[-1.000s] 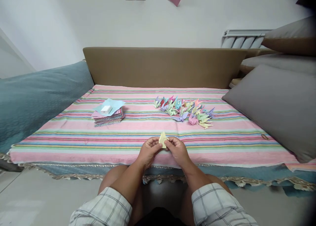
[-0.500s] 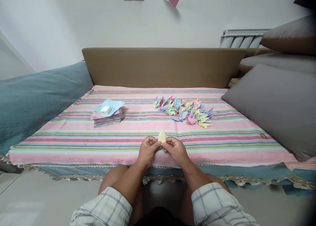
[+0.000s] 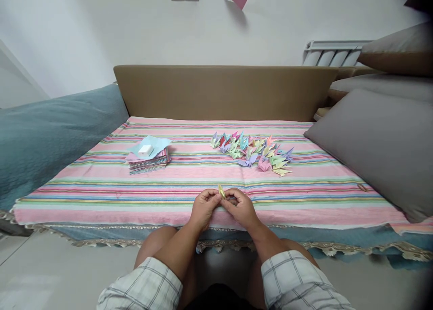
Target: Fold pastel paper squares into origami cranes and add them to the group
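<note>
A small piece of folded yellow paper (image 3: 221, 192) stands between my two hands, turned nearly edge-on to me. My left hand (image 3: 204, 206) pinches its left side between thumb and fingers. From the other side, my right hand (image 3: 241, 207) is closed on it too, with the fingertips of both hands almost meeting. Its lower part is hidden behind my thumbs. Beyond my hands, to the right, lies a group of folded paper cranes (image 3: 248, 160) in many colours. A stack of coloured paper sheets (image 3: 149, 165) sits at the left.
A small white block (image 3: 145, 150) rests on the light blue top sheet of the stack. The striped cloth (image 3: 101, 192) covers the seat. A grey cushion (image 3: 375, 143) leans at the right, and a blue-covered armrest (image 3: 57, 134) is at the left. A small brown loop (image 3: 362, 187) lies near the cushion.
The folded yellow paper has turned from showing its broad face to nearly edge-on. My fingers have shifted closer together around it. The cranes and the stack stay put.
</note>
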### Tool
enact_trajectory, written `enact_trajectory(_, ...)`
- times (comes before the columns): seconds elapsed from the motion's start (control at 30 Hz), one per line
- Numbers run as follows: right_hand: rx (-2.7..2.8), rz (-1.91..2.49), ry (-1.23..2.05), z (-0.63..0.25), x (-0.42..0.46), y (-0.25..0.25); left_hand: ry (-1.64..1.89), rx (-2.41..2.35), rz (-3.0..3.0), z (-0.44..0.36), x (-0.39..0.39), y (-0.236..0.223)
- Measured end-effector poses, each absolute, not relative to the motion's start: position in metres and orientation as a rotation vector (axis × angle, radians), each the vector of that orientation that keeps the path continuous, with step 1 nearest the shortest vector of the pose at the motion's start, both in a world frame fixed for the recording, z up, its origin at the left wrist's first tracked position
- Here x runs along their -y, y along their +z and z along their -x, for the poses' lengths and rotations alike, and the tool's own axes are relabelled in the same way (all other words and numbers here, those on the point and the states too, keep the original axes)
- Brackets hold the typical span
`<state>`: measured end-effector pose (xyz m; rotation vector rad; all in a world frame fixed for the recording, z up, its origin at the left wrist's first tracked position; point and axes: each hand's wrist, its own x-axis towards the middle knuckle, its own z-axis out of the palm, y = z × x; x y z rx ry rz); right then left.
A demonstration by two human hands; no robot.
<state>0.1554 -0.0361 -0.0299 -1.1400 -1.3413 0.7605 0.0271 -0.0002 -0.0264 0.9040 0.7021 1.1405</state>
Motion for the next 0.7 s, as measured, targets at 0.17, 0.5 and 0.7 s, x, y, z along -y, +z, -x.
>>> enact_trajectory(0.17, 1.423, 1.074, 0.66, -0.1597, 0.0365, -0.0273, 1.113, -0.723, -0.856, -0.0268, 0.0014, -0.0259)
enact_trajectory(0.5, 1.295, 1.193, 0.709, -0.1567, 0.0357, -0.0311, 1.13, -0.779, -0.948, -0.0288, 0.0031, -0.0291)
enact_trajectory(0.7, 1.236, 1.162, 0.785, -0.1546, 0.0377, -0.0258, 1.255, -0.878, -1.275, -0.0283, 0.0058, -0.0238)
